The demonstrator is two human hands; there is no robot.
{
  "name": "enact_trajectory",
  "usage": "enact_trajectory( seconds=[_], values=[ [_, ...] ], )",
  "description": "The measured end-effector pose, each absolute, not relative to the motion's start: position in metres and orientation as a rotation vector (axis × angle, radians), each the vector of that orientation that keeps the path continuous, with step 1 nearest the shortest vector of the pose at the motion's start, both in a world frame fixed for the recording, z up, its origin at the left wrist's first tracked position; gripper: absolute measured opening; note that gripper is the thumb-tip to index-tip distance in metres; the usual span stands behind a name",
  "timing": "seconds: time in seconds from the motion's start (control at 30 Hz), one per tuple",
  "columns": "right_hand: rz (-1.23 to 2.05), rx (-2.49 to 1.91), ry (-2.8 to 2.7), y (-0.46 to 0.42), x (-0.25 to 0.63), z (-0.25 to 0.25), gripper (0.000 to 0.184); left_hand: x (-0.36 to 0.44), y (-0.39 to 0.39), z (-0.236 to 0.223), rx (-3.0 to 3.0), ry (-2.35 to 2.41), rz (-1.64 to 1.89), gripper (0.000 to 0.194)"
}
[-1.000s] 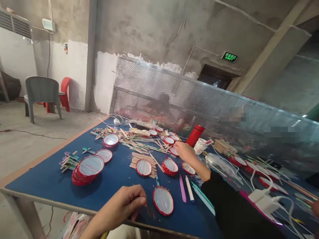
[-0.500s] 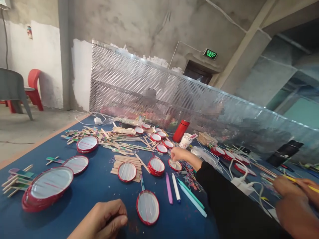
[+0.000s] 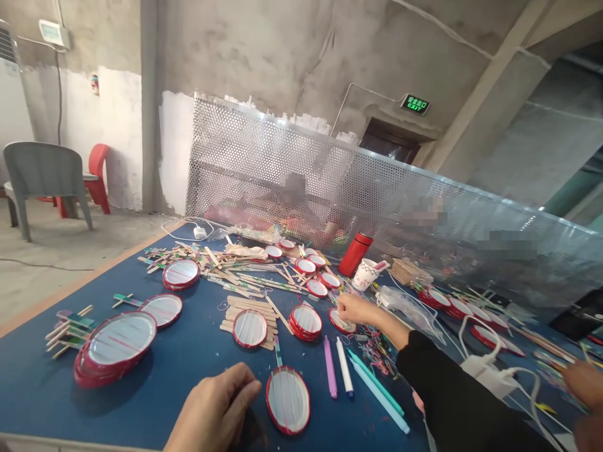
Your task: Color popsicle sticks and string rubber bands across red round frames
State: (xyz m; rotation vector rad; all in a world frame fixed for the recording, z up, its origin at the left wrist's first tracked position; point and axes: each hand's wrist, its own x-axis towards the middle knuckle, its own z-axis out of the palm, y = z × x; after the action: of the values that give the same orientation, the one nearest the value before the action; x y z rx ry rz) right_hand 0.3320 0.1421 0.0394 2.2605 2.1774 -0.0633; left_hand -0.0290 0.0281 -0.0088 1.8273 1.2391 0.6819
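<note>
My right hand (image 3: pixel 355 312), below a black sleeve, reaches over a red-rimmed disc (image 3: pixel 342 321) with its fingers closed. Whatever its fingertips pinch, if anything, is too small to make out. On the blue table, my left hand (image 3: pixel 219 405) rests with fingers curled and thumb against them; nothing shows in it. Just right of it lies a round, white-faced disc (image 3: pixel 288 400) with a red rim and a coloured stick at its top. Another disc (image 3: pixel 250 328) lies on flat wooden sticks (image 3: pixel 235 306), beside a small stack of discs (image 3: pixel 306 322).
Several markers (image 3: pixel 330 367) lie right of the near disc. Tangled coloured threads (image 3: pixel 377 351) spread beyond my right hand. A red flask (image 3: pixel 355 254) and paper cup (image 3: pixel 365 275) stand behind. White chargers (image 3: pixel 490 375) and a co-worker's hand (image 3: pixel 584 384) are at right; stacked discs (image 3: pixel 113 348) at left.
The view has turned left, so things appear further right. My right hand stays over the same disc, and my left hand remains curled near the near disc.
</note>
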Motion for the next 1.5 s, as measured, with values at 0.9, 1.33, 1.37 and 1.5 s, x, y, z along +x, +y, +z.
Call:
enact_trajectory(
  seconds=[0.9,1.33,1.37,1.5],
  values=[
    [-0.174,2.032,3.266,-0.032,0.133,0.010,0.006,-0.057,0.025,-0.012,1.946,0.886,0.705,0.042],
    [0.527,3.009,1.811,-0.070,0.319,0.011,0.031,-0.053,0.029,-0.009,2.137,1.067,0.751,0.048],
    [0.510,3.000,1.718,-0.073,0.333,0.009,0.026,-0.052,0.030,-0.012,2.128,1.088,0.767,0.048],
    [0.415,2.904,1.623,-0.074,0.368,0.002,0.022,-0.047,0.029,-0.013,2.091,1.132,0.779,0.046]
  ],
)
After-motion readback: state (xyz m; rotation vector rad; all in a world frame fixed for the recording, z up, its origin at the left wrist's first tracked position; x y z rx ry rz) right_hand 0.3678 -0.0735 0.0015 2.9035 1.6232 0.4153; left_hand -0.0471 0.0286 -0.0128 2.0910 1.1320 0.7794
